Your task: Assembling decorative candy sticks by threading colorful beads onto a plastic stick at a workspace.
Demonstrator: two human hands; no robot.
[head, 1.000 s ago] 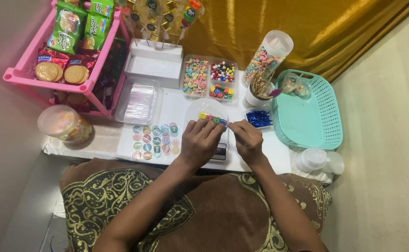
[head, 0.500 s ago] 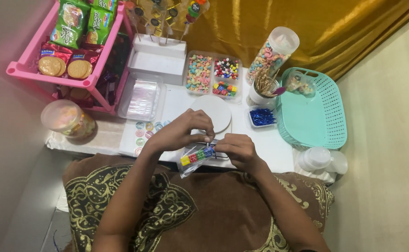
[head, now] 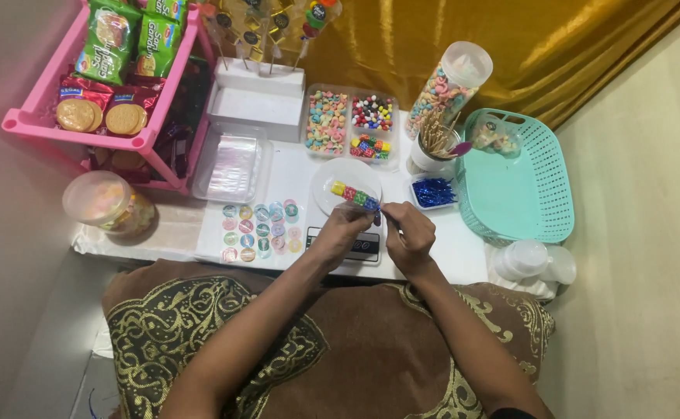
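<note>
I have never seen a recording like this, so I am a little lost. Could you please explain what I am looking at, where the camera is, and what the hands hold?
There is no machine here: a person works with two bare hands. The one picture comes from a camera worn on the person's head, looking down, so the arms enter from the bottom.

The left hand and the right hand together hold a skewer of coloured candies over a small white plate, above a small digital scale.

On the white table lie a sheet of round stickers, a clear tray of sorted candies, a tall jar of candy rings, a cup of sticks, a small dish of blue pieces and a teal basket. At the left stands a pink rack with biscuit packets.
</note>
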